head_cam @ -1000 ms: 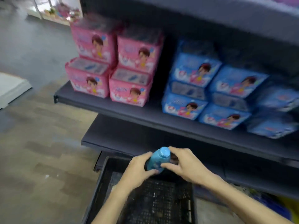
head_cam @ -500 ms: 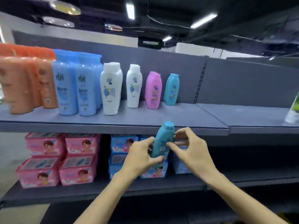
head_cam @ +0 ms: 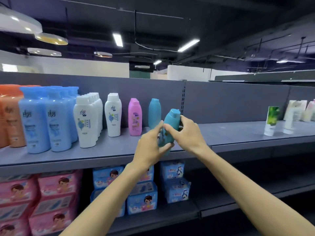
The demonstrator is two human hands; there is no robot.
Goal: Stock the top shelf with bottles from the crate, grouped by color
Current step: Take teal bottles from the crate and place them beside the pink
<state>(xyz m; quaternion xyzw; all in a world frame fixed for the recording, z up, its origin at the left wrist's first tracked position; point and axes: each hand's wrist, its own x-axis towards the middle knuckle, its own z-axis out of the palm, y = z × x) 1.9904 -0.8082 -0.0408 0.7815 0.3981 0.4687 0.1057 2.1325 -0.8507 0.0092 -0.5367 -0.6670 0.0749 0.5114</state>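
Both hands hold 1 teal bottle (head_cam: 170, 126) in the air, just in front of the top shelf (head_cam: 105, 152) and above its front edge. The bottle tilts, its cap up and to the right. The left hand (head_cam: 150, 147) grips the lower body of the bottle, thumb across the front and fingers (head_cam: 167, 147) curled under it. The right hand (head_cam: 185, 132) pinches the upper part below the cap, fingers curled round it.

On the shelf, just behind the held bottle, another teal bottle (head_cam: 154, 113) stands upright near the back panel. To its left stand a row of pink bottles (head_cam: 135, 116), then 2 rows of white bottles (head_cam: 95, 118), then light blue bottles (head_cam: 46, 120), and orange bottles (head_cam: 10, 120) at the far left edge of the view. Well to the right on the next shelf section stand a green-and-white tube (head_cam: 271, 118) and some pale tubes, blurred.

On the shelf below sit pink packs (head_cam: 51, 198) on the left and blue packs (head_cam: 141, 196) under the hands.
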